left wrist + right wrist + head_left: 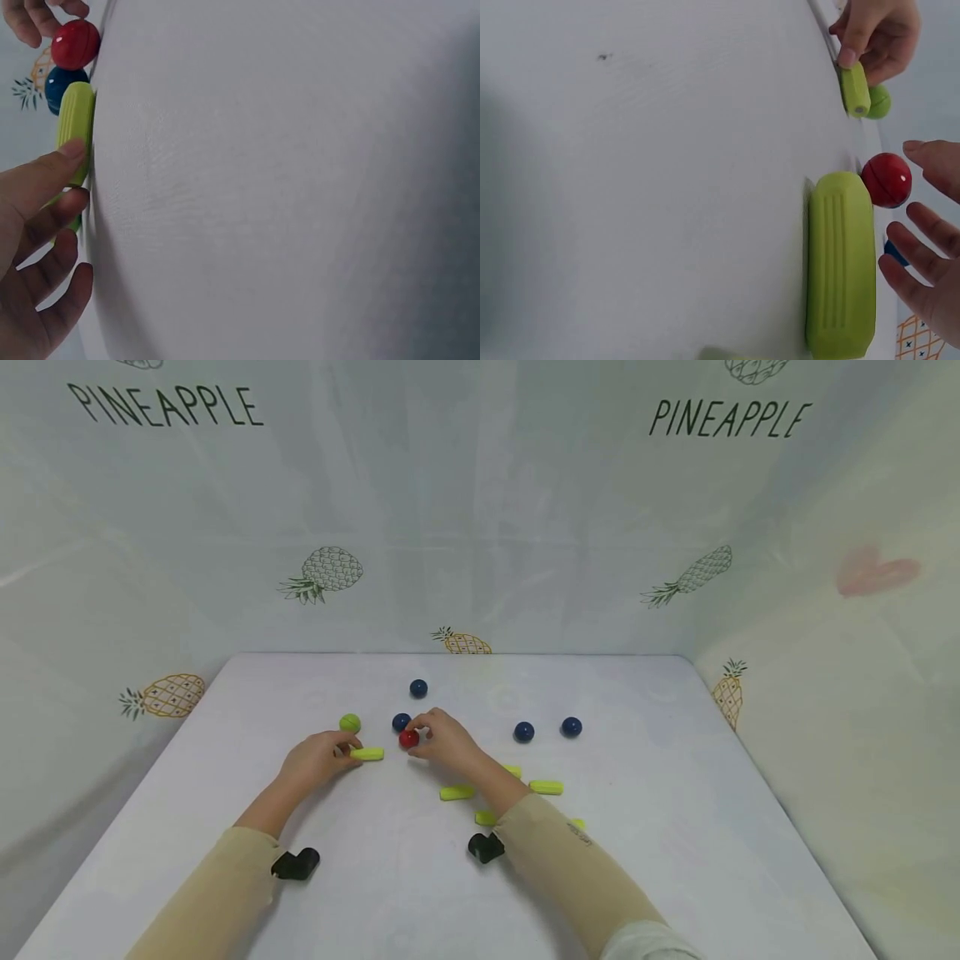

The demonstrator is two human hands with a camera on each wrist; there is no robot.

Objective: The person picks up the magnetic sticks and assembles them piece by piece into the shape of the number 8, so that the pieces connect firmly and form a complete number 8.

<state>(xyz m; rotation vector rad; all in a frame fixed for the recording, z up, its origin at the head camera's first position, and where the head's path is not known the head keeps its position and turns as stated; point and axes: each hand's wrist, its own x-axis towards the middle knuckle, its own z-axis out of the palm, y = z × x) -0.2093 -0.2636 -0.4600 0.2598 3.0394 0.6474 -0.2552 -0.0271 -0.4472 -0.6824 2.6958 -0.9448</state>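
My left hand (318, 760) pinches the near end of a yellow-green ribbed stick (367, 753), with the thumb on it in the left wrist view. Just behind that hand lies a light green ball (349, 722). My right hand (444, 742) is at a red ball (408, 739), thumb and forefinger on either side of it. In the right wrist view those fingers (922, 154) are spread and look apart from the red ball (886, 180). A dark blue ball (402, 722) sits right behind the red one.
More blue balls lie at the back (418, 688) and to the right (524, 732). Several yellow-green sticks (546, 787) are scattered under and around my right forearm. The white table (675, 860) meets a pineapple-print curtain (480, 527) at its back edge.
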